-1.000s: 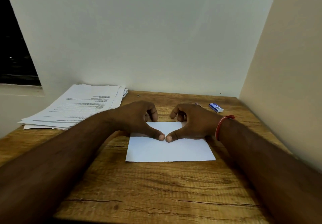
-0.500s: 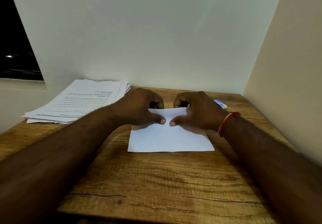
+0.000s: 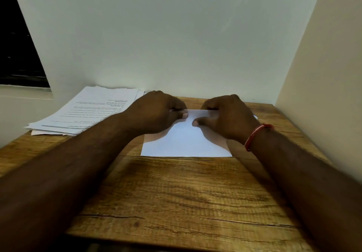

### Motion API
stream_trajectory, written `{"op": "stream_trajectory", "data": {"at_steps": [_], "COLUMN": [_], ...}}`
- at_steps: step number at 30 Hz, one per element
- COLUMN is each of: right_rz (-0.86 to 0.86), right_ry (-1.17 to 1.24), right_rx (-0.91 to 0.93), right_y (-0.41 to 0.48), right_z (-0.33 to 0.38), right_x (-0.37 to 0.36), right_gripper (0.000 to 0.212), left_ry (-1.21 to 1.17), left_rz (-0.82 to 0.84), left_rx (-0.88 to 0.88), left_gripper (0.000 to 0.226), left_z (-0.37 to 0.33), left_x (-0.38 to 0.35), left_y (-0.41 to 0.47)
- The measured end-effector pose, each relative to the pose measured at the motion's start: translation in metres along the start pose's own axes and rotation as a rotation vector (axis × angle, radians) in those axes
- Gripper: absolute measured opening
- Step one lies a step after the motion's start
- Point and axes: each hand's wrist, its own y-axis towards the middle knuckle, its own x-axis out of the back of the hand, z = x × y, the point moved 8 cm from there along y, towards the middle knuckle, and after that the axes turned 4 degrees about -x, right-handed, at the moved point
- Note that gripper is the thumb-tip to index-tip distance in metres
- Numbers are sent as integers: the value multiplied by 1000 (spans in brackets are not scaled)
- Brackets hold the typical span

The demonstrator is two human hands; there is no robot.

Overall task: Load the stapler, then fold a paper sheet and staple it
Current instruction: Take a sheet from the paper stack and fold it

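- Right now I see both of my hands down on the folded paper sheet (image 3: pixel 186 140), which lies flat on the wooden desk (image 3: pixel 176 196), toward its far half and square to the near edge.
- My left hand (image 3: pixel 156 112) sits on the sheet's far left corner, knuckles up; its fingers (image 3: pixel 179 107) are curled under and look bunched at the far edge, with the thumb tip pressed flat on the paper.
- My right hand (image 3: pixel 227 118) mirrors it on the far right corner, fingers curled down over the far edge, thumb pointing left and pressing on the sheet.
- I cannot tell whether either hand actually pinches the paper or only presses it: the fingertips are hidden under the knuckles.
- The two thumb tips are near each other, apart, with a strip of white paper between them.
- A red thread bracelet (image 3: pixel 254 136) circles my right wrist.
- A stack of printed pages (image 3: pixel 88 112) lies at the desk's far left, against the wall, just beside my left hand.
- A sliver of something small and pale (image 3: pixel 255 116) peeks out behind my right hand; too little shows to name it.
- No stapler shows from the head view.
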Motion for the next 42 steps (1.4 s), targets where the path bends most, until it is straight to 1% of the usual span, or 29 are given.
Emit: {"op": "stream_trajectory", "data": {"at_steps": [3,5,7,9,10,11,12,13,14,16,17,19,21,23,24,27,29,30,31,34,35,36,38,42], "right_rz": [-53,-21,-5,-49,-83,-116,-142,-159,-166,-163,-156,-118,-4,105,120,74,54,52,53,38,18,-2,-31,-60], "right_ry": [314,617,872,1047,1129,1203,1260,1298,1333,1387,1403,1422,1418,1333,1261,1092,1056,1055,1072,1180,1217,1250,1277,1176], "right_rx": [-229,-388,-469,-487,-508,-542,-574,-594,-604,-622,-625,-601,-547,-508,-499,-463,-439,-439,-444,-471,-482,-492,-494,-449], "right_y": [-2,-8,-14,-15,-15,-15,-15,-15,-14,-13,-13,-11,-9,-10,-11,-9,-7,-6,-6,-5,-5,-4,-4,-4], "right_z": [-26,-37,-38,-36,-38,-41,-45,-50,-54,-58,-59,-59,-53,-48,-47,-49,-53,-55,-56,-60,-61,-62,-64,-62], "right_x": [-3,-13,-20,-16,-14,-13,-14,-15,-16,-19,-21,-22,-25,-31,-32,-29,-26,-24,-24,-26,-25,-25,-23,-18], "right_gripper": [28,24,25,19,17,17,19,21,23,26,27,30,34,36,34,32,32,32,31,35,36,36,36,34], "left_ry": [-23,-67,-145,-309,-455,-671,-918,-1138,-1290,-1394,-1401,-1408,-1414,-1384,-1317,-967,-820,-819,-868,-1187,-1245,-1250,-1130,-761], "left_rz": [-9,-42,-137,-312,-397,-444,-437,-365,-271,-155,-143,-170,-238,-324,-360,-403,-394,-397,-404,-438,-454,-472,-509,-569], "left_rx": [105,172,249,375,450,517,567,598,616,632,628,629,644,645,639,619,609,602,581,553,574,598,610,510], "left_gripper": [23,21,25,39,50,59,64,62,56,46,45,45,43,43,43,41,37,35,36,42,40,36,30,27], "left_z": [16,26,39,53,58,63,65,61,54,43,42,44,50,58,63,73,76,77,77,73,74,75,82,85], "left_x": [5,10,17,24,25,19,8,-8,-20,-34,-37,-38,-34,-28,-24,-10,-6,-7,-8,-15,-17,-16,-11,10], "left_y": [-1,-3,-6,-12,-18,-21,-22,-22,-22,-23,-23,-23,-23,-24,-25,-30,-31,-30,-29,-24,-24,-25,-27,-29]}}
